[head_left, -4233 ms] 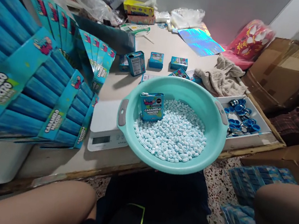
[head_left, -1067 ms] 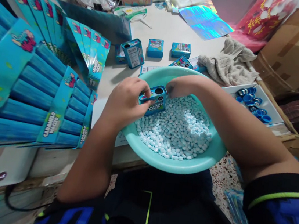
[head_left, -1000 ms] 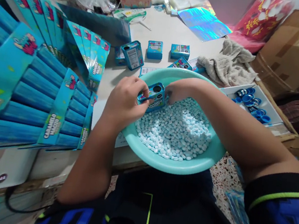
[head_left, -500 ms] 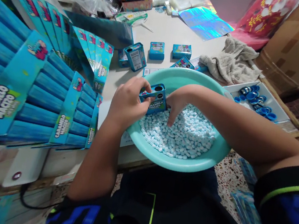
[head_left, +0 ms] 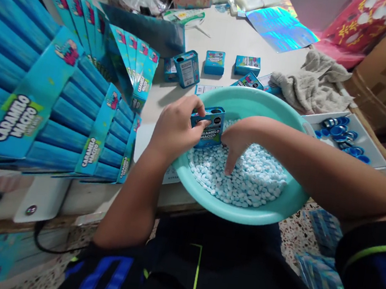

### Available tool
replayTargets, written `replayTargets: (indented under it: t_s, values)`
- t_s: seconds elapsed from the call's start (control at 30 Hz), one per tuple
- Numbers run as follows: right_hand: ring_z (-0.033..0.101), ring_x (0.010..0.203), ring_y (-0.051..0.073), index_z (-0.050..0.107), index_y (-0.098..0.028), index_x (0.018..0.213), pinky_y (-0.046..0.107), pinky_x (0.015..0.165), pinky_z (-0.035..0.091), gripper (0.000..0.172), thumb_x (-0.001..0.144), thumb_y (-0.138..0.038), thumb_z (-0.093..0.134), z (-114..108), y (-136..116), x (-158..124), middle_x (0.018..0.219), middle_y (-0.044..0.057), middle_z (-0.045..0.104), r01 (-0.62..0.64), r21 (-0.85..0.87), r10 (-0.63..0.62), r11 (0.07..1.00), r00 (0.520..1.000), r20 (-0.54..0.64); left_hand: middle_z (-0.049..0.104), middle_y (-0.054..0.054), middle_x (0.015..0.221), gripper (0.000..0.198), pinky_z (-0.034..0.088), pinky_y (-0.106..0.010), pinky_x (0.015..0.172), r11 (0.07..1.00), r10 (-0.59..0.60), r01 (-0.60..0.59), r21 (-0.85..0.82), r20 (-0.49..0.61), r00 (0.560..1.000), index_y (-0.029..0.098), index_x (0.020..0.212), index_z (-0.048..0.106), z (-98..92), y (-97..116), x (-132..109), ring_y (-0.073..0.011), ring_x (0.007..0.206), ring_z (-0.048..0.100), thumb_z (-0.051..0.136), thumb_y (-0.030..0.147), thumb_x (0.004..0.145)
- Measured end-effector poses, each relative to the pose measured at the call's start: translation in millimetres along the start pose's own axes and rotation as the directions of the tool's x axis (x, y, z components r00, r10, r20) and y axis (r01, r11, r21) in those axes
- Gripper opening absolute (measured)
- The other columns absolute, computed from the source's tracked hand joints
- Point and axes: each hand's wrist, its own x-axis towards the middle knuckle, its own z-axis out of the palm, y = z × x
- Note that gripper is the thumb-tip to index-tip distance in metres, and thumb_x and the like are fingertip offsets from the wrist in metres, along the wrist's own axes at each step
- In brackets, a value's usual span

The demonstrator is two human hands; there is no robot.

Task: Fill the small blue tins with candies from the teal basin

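Note:
A teal basin (head_left: 277, 209) holds a heap of small blue and white candies (head_left: 248, 181). My left hand (head_left: 177, 128) grips a small blue tin (head_left: 210, 125) marked "Caramelo Macizo", held upright at the basin's left rim with its round top hole showing. My right hand (head_left: 236, 143) reaches into the candies just right of the tin, fingers pointing down into the heap and partly curled.
Stacks of blue display cartons (head_left: 42, 94) fill the left. More small blue tins (head_left: 214, 62) lie on the table behind the basin, with a grey cloth (head_left: 309, 86) and a tray of blue caps (head_left: 341, 134) to the right. A white scale (head_left: 147, 135) sits under the basin.
Both hands came into view and took up the tin that stood in the basin. Since a second ago my right hand moved from the tin's top down into the candies.

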Motion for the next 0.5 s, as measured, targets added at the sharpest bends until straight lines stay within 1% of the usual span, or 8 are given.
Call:
replayTargets:
  t_s: [0.07, 0.1, 0.17, 0.2, 0.27, 0.33, 0.4, 0.5]
  values:
    - [0.055, 0.049, 0.013, 0.062, -0.023, 0.055, 0.027, 0.054, 0.05, 0.055, 0.041, -0.06, 0.1, -1.7, -12.2, -4.4, 0.051, -0.006, 0.053, 0.005, -0.066, 0.009, 0.998, 0.977, 0.214, 0.067, -0.006, 0.097, 0.017, 0.053, -0.045, 0.087, 1.0, -0.001, 0.001, 0.017, -0.006, 1.0, 0.022, 0.088, 0.055, 0.5, -0.1, 0.0, -0.0251, 0.1, 0.067, 0.07, 0.017, 0.085]
    - [0.054, 0.048, 0.013, 0.061, -0.023, 0.054, 0.028, 0.054, 0.051, 0.056, 0.039, -0.059, 0.101, -2.0, -20.2, -6.9, 0.049, -0.007, 0.051, 0.0, -0.084, 0.023, 0.997, 0.961, 0.277, 0.066, -0.006, 0.098, 0.017, 0.054, -0.045, 0.087, 0.999, -0.016, 0.016, 0.029, -0.016, 1.0, 0.022, 0.088, 0.055, 0.5, -0.1, 0.0, -0.025, 0.1, 0.066, 0.07, 0.018, 0.086]
    - [0.054, 0.048, 0.015, 0.058, -0.023, 0.051, 0.03, 0.056, 0.052, 0.058, 0.034, -0.055, 0.103, -1.2, -37.4, -12.2, 0.046, -0.006, 0.047, -0.019, -0.115, 0.056, 0.993, 0.945, 0.323, 0.065, -0.007, 0.102, 0.015, 0.055, -0.043, 0.086, 0.997, -0.054, 0.056, 0.052, -0.037, 0.998, 0.023, 0.088, 0.055, 0.0, 0.0, 0.1, -0.024, 0.1, 0.065, 0.069, 0.021, 0.089]
    - [0.056, 0.051, 0.016, 0.057, -0.022, 0.051, 0.031, 0.059, 0.053, 0.058, 0.035, -0.053, 0.104, -0.2, -45.4, -15.0, 0.046, -0.006, 0.047, -0.02, -0.141, 0.069, 0.99, 0.933, 0.354, 0.064, -0.007, 0.104, 0.013, 0.055, -0.042, 0.085, 0.996, -0.065, 0.068, 0.057, -0.046, 0.997, 0.024, 0.089, 0.055, -0.3, 0.0, 0.0, -0.0236, 0.099, 0.064, 0.068, 0.022, 0.09]
    - [0.06, 0.058, 0.018, 0.058, -0.02, 0.053, 0.033, 0.064, 0.054, 0.056, 0.04, -0.048, 0.104, 1.9, -57.9, -19.6, 0.048, -0.004, 0.048, 0.001, -0.169, 0.07, 0.986, 0.91, 0.41, 0.063, -0.007, 0.106, 0.012, 0.055, -0.041, 0.084, 0.996, -0.064, 0.065, 0.06, -0.032, 0.997, 0.024, 0.09, 0.056, -1.0, 0.3, 0.0, -0.0234, 0.099, 0.062, 0.068, 0.023, 0.091]
    - [0.063, 0.064, 0.019, 0.059, -0.019, 0.055, 0.032, 0.067, 0.054, 0.053, 0.044, -0.042, 0.105, 2.5, -64.8, -22.1, 0.049, -0.003, 0.049, 0.006, -0.141, 0.056, 0.99, 0.901, 0.43, 0.063, -0.007, 0.104, 0.013, 0.054, -0.041, 0.084, 0.997, -0.044, 0.043, 0.065, 0.007, 0.999, 0.023, 0.091, 0.057, -1.6, 0.8, -0.1, -0.0239, 0.098, 0.062, 0.069, 0.021, 0.089]
    - [0.062, 0.06, 0.018, 0.058, -0.019, 0.054, 0.032, 0.062, 0.053, 0.053, 0.041, -0.036, 0.107, 0.8, -68.0, -22.7, 0.049, -0.003, 0.049, -0.035, -0.095, 0.074, 0.995, 0.893, 0.444, 0.064, -0.006, 0.102, 0.015, 0.052, -0.042, 0.085, 0.997, -0.023, 0.019, 0.075, 0.045, 0.999, 0.023, 0.091, 0.057, -2.0, 1.6, 0.0, -0.0244, 0.097, 0.061, 0.071, 0.019, 0.086]
    - [0.057, 0.048, 0.015, 0.059, -0.021, 0.056, 0.031, 0.053, 0.05, 0.049, 0.045, -0.032, 0.106, -7.4, -72.5, -23.3, 0.049, -0.004, 0.053, -0.098, -0.072, 0.122, 0.993, 0.843, 0.524, 0.064, -0.006, 0.101, 0.015, 0.05, -0.041, 0.084, 0.996, 0.008, -0.016, 0.09, 0.083, 0.997, 0.022, 0.091, 0.059, -2.6, 2.7, 0.2, -0.0244, 0.095, 0.061, 0.072, 0.02, 0.085]
